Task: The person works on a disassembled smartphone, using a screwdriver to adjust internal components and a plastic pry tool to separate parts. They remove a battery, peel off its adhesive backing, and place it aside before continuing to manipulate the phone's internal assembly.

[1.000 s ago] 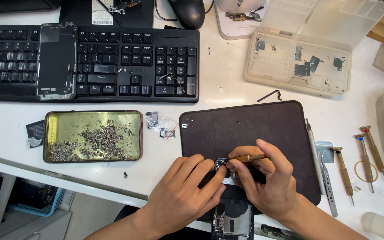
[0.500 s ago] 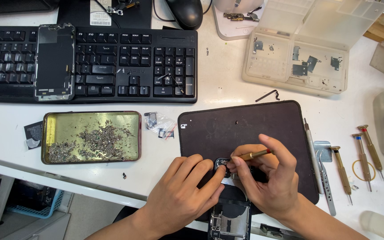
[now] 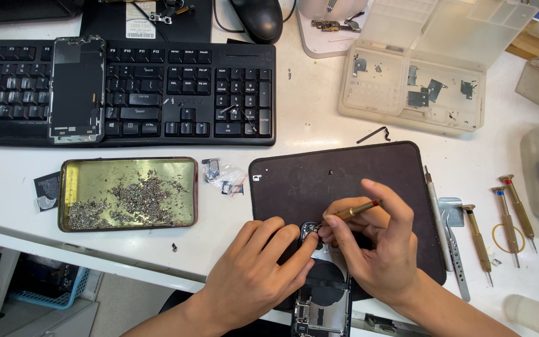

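- The opened phone chassis point(image 3: 320, 293) lies on the near edge of the dark work mat point(image 3: 319, 181) and overhangs toward the person.
- The left hand point(image 3: 254, 274) is curled against the chassis from its left side, fingertips pressed to the upper corner near the camera area, bracing it.
- The right hand point(image 3: 382, 249) is closed in a pinch around a brass-handled precision screwdriver point(image 3: 352, 212), tip down at the top of the chassis, just right of the left fingertips.
- Judged good practice: keep the driver seated squarely in the screw head, press lightly, turn with the fingertips only, and keep the left hand holding the chassis flat to the mat.
- A loosened screw is tiny; lifting it straight up and carrying it to the yellow tray of screws point(image 3: 128, 193), left of the mat, would guard against loss.
- Spare screwdrivers point(image 3: 511, 209) and tweezers point(image 3: 455, 249) lie right of the mat.
- Against the earlier frames: both hands hold the same grip and place at the chassis top; the driver handle has tilted slightly, and the view has shifted a little.
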